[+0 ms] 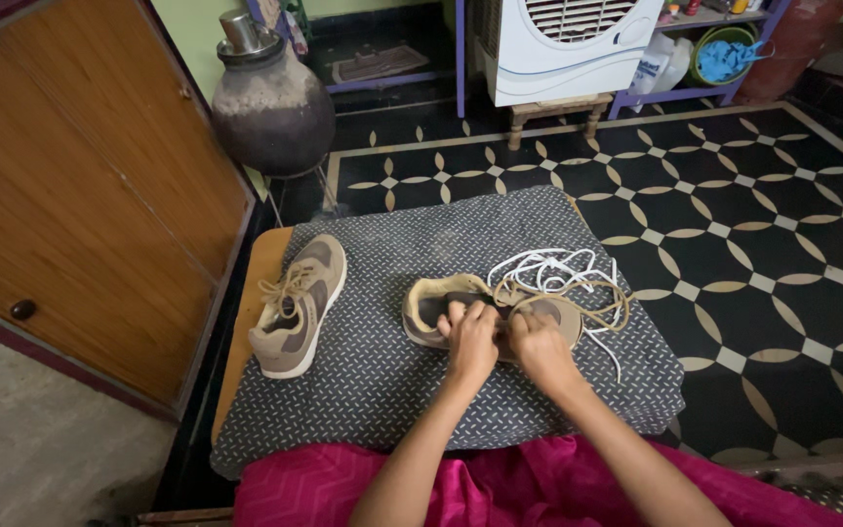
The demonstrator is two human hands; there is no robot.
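Both hands sit mid-frame on the tabletop (363, 390), right over the unlaced shoe (441, 310). It lies crosswise, heel left, toe right. Left hand (470, 342) pinches at the tongue, right hand (539, 349) grips near the toe, tan lace (605, 298) trailing right; neither is nearer.

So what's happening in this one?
A person seated at a small table covered with a patterned grey cloth has both hands on a tan and grey sneaker lying sideways. The left hand and right hand work at its lacing area. A beige lace and a white lace lie loose beside it. The second sneaker, laced, sits untouched to the left.
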